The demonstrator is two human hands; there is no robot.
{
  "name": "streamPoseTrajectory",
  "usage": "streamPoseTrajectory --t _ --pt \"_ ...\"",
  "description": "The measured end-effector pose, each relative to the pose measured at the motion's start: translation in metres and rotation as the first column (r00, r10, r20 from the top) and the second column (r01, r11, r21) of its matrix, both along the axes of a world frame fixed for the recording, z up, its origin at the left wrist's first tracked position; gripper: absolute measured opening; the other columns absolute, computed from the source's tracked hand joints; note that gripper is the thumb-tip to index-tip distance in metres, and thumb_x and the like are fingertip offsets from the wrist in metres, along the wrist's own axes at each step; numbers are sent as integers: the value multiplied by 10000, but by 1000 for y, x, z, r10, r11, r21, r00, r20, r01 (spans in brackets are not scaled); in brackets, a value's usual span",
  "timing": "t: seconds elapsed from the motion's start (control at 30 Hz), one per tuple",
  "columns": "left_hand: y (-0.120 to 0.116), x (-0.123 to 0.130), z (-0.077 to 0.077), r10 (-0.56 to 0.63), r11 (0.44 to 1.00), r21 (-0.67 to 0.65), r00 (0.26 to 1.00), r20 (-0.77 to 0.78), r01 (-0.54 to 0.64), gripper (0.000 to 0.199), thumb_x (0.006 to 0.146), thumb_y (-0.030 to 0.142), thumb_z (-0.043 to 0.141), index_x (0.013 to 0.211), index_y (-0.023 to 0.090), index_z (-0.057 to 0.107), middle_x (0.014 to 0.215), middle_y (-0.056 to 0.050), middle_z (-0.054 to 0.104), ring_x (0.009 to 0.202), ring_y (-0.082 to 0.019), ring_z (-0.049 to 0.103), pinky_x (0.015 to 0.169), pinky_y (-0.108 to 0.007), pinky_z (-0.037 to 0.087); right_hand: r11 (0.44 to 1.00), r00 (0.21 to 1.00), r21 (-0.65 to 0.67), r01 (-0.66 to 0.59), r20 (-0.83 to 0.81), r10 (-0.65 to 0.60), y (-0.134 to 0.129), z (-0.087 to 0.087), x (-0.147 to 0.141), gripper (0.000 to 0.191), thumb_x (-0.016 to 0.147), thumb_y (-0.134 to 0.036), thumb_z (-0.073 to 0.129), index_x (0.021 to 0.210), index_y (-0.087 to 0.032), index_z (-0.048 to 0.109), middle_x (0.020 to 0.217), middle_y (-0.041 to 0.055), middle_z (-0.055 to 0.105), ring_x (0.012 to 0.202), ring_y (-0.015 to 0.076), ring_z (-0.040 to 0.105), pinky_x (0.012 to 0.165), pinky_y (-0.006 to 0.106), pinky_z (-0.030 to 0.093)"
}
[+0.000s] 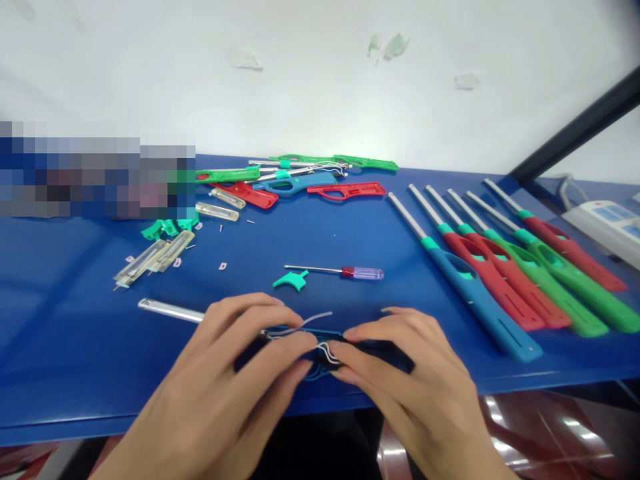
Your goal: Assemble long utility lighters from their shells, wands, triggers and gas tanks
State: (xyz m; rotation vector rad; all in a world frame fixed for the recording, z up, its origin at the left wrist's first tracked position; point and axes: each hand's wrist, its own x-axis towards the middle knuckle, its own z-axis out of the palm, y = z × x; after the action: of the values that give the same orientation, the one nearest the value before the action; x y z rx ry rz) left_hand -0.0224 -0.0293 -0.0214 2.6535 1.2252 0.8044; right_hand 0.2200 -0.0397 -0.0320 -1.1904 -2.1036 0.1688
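Near the table's front edge, my left hand (225, 373) is closed on an opened blue lighter shell (323, 331), with fingertips pressing inside it. From under that hand a silver metal tube (170, 309) sticks out to the left. My right hand (420, 373) grips the shell's other end, its thumb and index finger pinched beside white wires (327, 352). A thin clear hose (316, 318) rises loose above the left fingertips. The fingers hide most of the shell's inside. Just beyond lie a green trigger (293, 280) and a screwdriver (363, 273) with a clear purple handle.
Several assembled lighters (465, 287) lie in a row at the right. Opened shells (345, 191) and wired tubes are piled at the back. Clear fuel tanks (143, 262), green triggers (167, 228) and small screws sit left. A white device (607, 223) stands far right.
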Motion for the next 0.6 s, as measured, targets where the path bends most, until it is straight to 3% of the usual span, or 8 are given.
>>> streamPoseTrajectory --t 0.17,0.33,0.47,0.6 --pt "-1 7 -4 -136 989 -66 990 -30 133 379 1042 8 518 1331 240 598 1356 -34 629 1352 -236 451 1178 -394 375 1000 1000 -12 -7 -25 7 1 -1 -2 184 1069 -260 638 1090 -320 811 1058 -5 757 1004 183 643 949 339 506" --pt "5 6 -2 -154 986 -70 988 -20 152 384 1045 15 538 1349 245 584 1355 -39 613 1344 -232 449 1143 -383 395 999 999 -44 25 -38 -27 -1 -4 -5 176 1074 -307 629 1095 -363 795 1073 -22 737 1006 176 612 908 309 476" --pt "5 4 0 -151 983 -106 988 -36 147 415 1054 8 505 1355 285 580 1393 -37 573 1324 -222 456 1094 -373 421 999 1000 -32 -2 0 2 0 -1 -3 207 1088 -299 600 1145 -331 796 1077 -2 740 995 176 625 880 298 509" --pt "8 8 2 -161 969 -194 987 -19 154 273 1087 85 499 1255 278 593 1360 -48 560 1298 -228 466 1081 -395 437 999 999 -39 -21 44 22 2 1 -1 247 1108 -323 559 1167 -332 798 1081 4 750 970 173 649 826 290 533"
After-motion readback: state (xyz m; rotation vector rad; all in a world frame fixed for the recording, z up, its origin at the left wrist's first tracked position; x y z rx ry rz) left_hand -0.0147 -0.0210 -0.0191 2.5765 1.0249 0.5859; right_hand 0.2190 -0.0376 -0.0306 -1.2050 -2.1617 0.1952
